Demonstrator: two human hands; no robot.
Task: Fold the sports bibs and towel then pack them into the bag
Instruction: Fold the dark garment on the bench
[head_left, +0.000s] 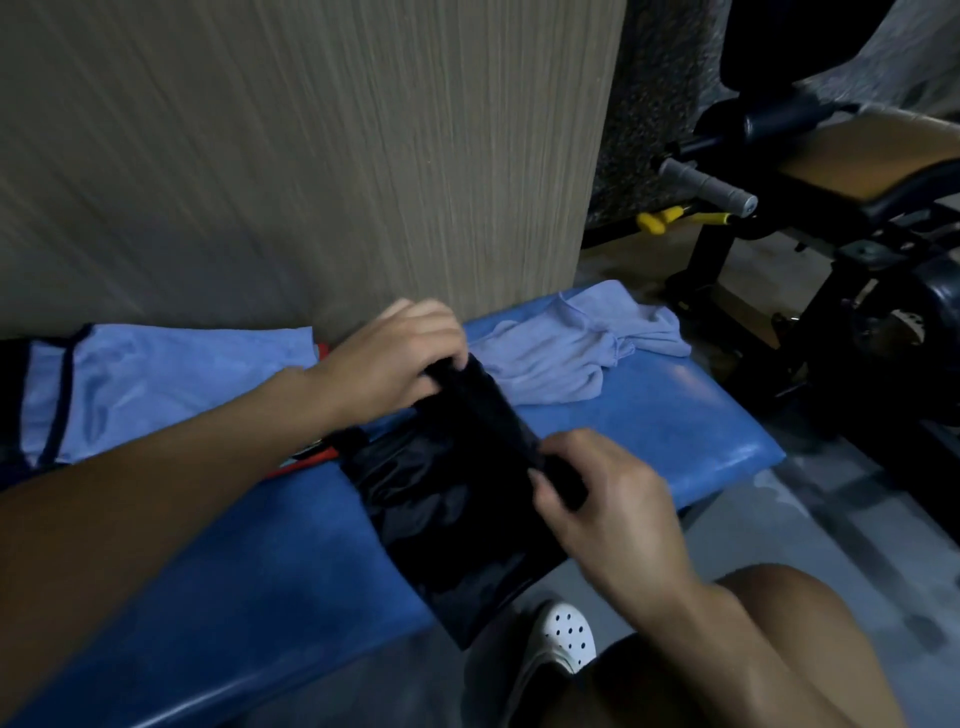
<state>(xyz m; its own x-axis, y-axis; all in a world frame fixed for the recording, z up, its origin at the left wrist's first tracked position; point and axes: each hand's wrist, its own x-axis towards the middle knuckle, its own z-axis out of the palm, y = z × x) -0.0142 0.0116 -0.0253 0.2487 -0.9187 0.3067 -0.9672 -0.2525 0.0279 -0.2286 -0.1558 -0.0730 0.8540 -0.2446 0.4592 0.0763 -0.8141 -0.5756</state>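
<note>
Fingers (441, 332) of left hand (395, 358) and right hand (602, 499) pinch the rolled edge of black bag (447, 514).

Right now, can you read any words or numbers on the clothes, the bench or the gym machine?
None can be read.
The black cloth, blue bib, towel, bench and gym machine show no words.
A pale patch on the red cloth under the left arm is too blurred to read.
</note>
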